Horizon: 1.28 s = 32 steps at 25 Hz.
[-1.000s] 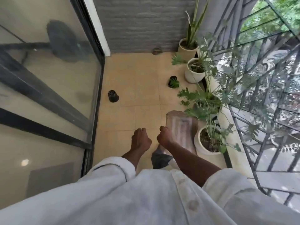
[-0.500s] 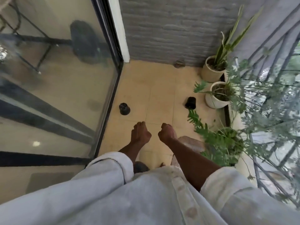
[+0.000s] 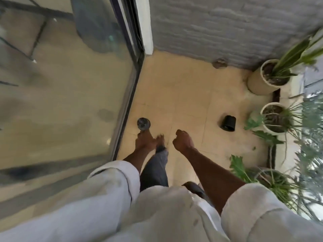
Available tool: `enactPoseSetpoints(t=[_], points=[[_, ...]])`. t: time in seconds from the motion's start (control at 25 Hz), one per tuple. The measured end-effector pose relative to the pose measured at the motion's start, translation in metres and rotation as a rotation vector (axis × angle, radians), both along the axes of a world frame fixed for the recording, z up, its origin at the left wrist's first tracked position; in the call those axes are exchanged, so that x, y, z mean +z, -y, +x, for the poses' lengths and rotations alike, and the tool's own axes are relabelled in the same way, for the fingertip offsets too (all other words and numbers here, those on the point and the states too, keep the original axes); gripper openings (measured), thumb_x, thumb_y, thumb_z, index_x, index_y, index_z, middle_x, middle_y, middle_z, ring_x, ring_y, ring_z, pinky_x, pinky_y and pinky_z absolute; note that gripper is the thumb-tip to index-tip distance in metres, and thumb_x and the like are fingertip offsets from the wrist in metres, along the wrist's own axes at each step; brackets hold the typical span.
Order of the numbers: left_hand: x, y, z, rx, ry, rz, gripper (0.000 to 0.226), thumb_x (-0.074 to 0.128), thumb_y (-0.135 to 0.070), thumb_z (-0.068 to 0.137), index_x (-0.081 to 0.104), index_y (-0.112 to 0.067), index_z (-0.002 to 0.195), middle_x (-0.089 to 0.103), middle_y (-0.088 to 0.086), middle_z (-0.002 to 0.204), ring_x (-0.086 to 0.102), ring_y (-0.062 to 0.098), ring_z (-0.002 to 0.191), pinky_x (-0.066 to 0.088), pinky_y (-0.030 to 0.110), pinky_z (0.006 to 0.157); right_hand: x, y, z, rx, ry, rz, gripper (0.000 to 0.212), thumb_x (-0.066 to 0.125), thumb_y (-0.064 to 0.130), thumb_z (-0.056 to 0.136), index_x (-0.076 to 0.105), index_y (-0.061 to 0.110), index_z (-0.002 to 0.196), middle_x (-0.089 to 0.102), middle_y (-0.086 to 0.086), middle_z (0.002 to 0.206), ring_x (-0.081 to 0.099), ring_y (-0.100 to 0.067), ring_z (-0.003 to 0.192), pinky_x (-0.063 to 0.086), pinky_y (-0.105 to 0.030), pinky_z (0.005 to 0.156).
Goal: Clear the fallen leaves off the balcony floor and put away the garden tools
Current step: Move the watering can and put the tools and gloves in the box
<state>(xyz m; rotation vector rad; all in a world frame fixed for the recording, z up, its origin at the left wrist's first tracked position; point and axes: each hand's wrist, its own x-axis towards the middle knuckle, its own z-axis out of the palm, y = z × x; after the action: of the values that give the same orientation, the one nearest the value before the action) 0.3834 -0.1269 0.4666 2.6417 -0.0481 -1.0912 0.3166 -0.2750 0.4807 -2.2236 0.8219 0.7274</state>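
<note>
Both hands, left (image 3: 145, 140) & right (image 3: 183, 140), curl fingers on nothing. Black pot (image 3: 228, 123) by floor's right edge looks light; grab its rim.

glass door (image 3: 70, 102) — left; grey wall (image 3: 218, 23) — far end; white pots (image 3: 258, 84) — right

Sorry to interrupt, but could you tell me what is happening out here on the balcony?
A person in a white shirt is walking along the tiled balcony floor beside the glass door. Both the left hand and the right hand are curled into fists and hold nothing. One small black pot stands by the door, another lies tipped over near the white planters.
</note>
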Motion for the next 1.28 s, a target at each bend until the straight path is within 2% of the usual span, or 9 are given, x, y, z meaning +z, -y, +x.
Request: enactPoseSetpoints(t=[0.12,0.24,0.56,0.72,0.88,0.96,1.08,1.16,1.28], points=[[-0.036,0.012,0.07,0.005,-0.048,0.047,0.061,0.057,-0.018,0.085,0.038,-0.009,0.143,0.045,0.015,0.141,0.045,0.033,0.127,0.043,0.042,0.099,-0.029,0.015,0.067,-0.014,-0.029,0.045,0.039,0.056,0.012,0.086,0.055,0.004,0.123,0.057,-0.019,0.127,0.057,-0.036,0.115,0.049,-0.036,0.09],[-0.105,0.026,0.132,0.012,-0.087,0.063,0.06,0.056,-0.013,0.082,0.042,-0.009,0.14,0.05,0.015,0.137,0.049,0.034,0.124,0.045,0.041,0.098,-0.092,0.031,0.122,-0.009,-0.097,0.072,0.044,0.055,0.009,0.086,0.053,0.008,0.13,0.055,-0.014,0.133,0.056,-0.035,0.118,0.049,-0.035,0.094],[-0.371,0.024,0.192,0.168,-0.11,0.168,0.062,0.063,-0.023,0.085,0.041,-0.01,0.142,0.049,0.013,0.14,0.048,0.034,0.126,0.043,0.044,0.101,-0.35,0.056,0.186,0.206,-0.166,0.035,0.038,0.051,0.008,0.09,0.052,0.009,0.128,0.056,-0.011,0.127,0.057,-0.032,0.115,0.051,-0.038,0.091],[-0.475,0.019,0.205,-0.013,-0.029,0.34,0.07,0.066,-0.041,0.082,0.04,-0.009,0.139,0.045,0.014,0.139,0.038,0.034,0.13,0.032,0.049,0.106,-0.458,0.059,0.195,0.304,-0.14,0.034,0.038,0.052,0.008,0.09,0.052,0.009,0.127,0.055,-0.012,0.125,0.058,-0.033,0.113,0.051,-0.039,0.089],[-0.536,0.035,0.218,-0.444,-0.164,0.63,0.109,0.075,-0.06,0.066,0.025,-0.006,0.147,0.039,0.022,0.145,0.031,0.042,0.136,0.018,0.058,0.114,-0.522,0.062,0.201,0.346,-0.091,0.027,0.038,0.052,0.008,0.088,0.052,0.008,0.126,0.056,-0.013,0.122,0.058,-0.034,0.11,0.051,-0.041,0.087],[-0.558,0.038,0.212,-0.522,-0.239,0.736,0.119,0.075,-0.058,0.067,0.01,-0.005,0.152,0.045,0.025,0.139,0.043,0.044,0.128,0.028,0.058,0.108,-0.539,0.063,0.198,0.354,-0.085,0.036,0.038,0.051,0.007,0.089,0.051,0.008,0.127,0.056,-0.013,0.123,0.058,-0.034,0.111,0.051,-0.04,0.088],[-0.57,0.028,0.2,-0.526,-0.267,0.774,0.113,0.07,-0.042,0.075,-0.004,-0.009,0.154,0.059,0.022,0.12,0.057,0.042,0.104,0.044,0.053,0.093,-0.546,0.069,0.187,0.336,-0.095,0.058,0.037,0.05,0.008,0.09,0.052,0.008,0.127,0.057,-0.012,0.122,0.058,-0.031,0.109,0.051,-0.04,0.088],[-0.563,0.024,0.191,-0.394,-0.276,0.698,0.115,0.072,-0.043,0.073,-0.006,-0.017,0.154,0.058,0.021,0.12,0.057,0.04,0.105,0.047,0.051,0.09,-0.54,0.077,0.175,0.282,-0.123,0.065,0.038,0.05,0.008,0.09,0.051,0.009,0.128,0.058,-0.012,0.123,0.059,-0.031,0.108,0.051,-0.038,0.086],[-0.535,0.043,0.184,-0.186,-0.295,0.349,0.121,0.077,-0.051,0.07,-0.009,-0.035,0.153,0.047,0.021,0.134,0.051,0.042,0.118,0.047,0.05,0.093,-0.524,0.095,0.16,0.124,-0.187,0.067,0.039,0.05,0.007,0.09,0.051,0.01,0.128,0.062,-0.012,0.119,0.061,-0.031,0.103,0.05,-0.035,0.08]])
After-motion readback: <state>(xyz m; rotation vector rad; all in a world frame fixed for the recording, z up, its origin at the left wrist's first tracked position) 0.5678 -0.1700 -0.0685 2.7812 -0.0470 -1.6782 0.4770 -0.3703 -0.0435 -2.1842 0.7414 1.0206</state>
